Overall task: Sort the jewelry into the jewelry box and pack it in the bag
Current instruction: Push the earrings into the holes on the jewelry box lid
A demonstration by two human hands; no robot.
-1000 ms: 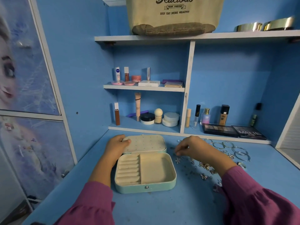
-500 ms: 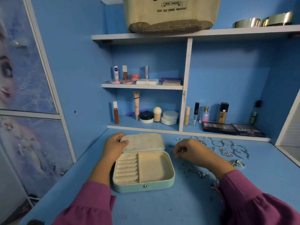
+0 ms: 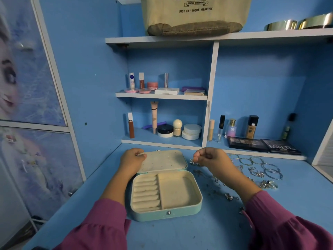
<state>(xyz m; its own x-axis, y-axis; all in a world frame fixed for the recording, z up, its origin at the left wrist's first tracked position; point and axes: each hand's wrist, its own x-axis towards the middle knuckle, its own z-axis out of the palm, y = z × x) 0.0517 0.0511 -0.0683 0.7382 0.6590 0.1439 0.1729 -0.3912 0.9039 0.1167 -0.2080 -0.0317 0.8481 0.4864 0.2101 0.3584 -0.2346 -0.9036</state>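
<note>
On desk: jewelry box (image 3: 166, 193) open, lid rearward | left hand (image 3: 132, 160) grips lid | right hand (image 3: 210, 159) pinches earring (image 3: 193, 162)

Left hand (image 3: 132, 160) curled — right hand (image 3: 210, 158) raised; fingers pinched
</note>
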